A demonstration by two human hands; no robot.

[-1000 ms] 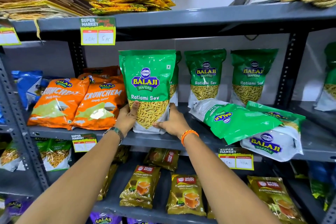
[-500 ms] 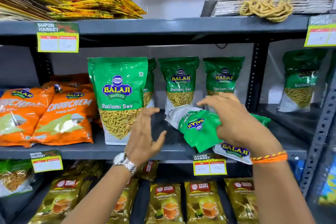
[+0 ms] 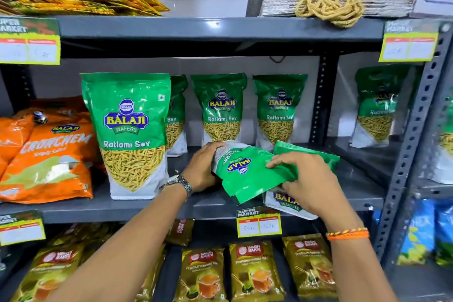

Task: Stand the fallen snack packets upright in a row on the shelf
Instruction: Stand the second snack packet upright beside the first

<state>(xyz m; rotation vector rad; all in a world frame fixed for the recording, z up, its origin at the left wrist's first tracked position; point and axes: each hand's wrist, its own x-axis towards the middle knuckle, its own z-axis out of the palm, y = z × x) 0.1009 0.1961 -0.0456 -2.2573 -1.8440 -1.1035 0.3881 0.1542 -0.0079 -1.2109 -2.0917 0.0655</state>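
Note:
On the grey middle shelf (image 3: pixel 152 206) a green Ratlami Sev packet (image 3: pixel 130 130) stands upright at the front. Three more upright packets stand behind it, the middle one (image 3: pixel 220 110) and the right one (image 3: pixel 279 110) in full view. A fallen green packet (image 3: pixel 245 171) lies flat with its logo upside down. My left hand (image 3: pixel 203 167) grips its white bottom end and my right hand (image 3: pixel 306 184) holds its green top end. A second fallen packet (image 3: pixel 284 201) lies under it, partly hidden by my right hand.
Orange Crunchem bags (image 3: pixel 49 162) lean at the shelf's left. A perforated upright post (image 3: pixel 414 144) bounds the bay on the right, with another green packet (image 3: pixel 377 110) beyond it. Tea packets (image 3: pixel 255 270) fill the shelf below. Price tags (image 3: pixel 258 225) hang on the shelf edge.
My hands let go of the upright front packet and moved right. Both now hold the fallen green packet, which has shifted slightly. The view moved right as well.

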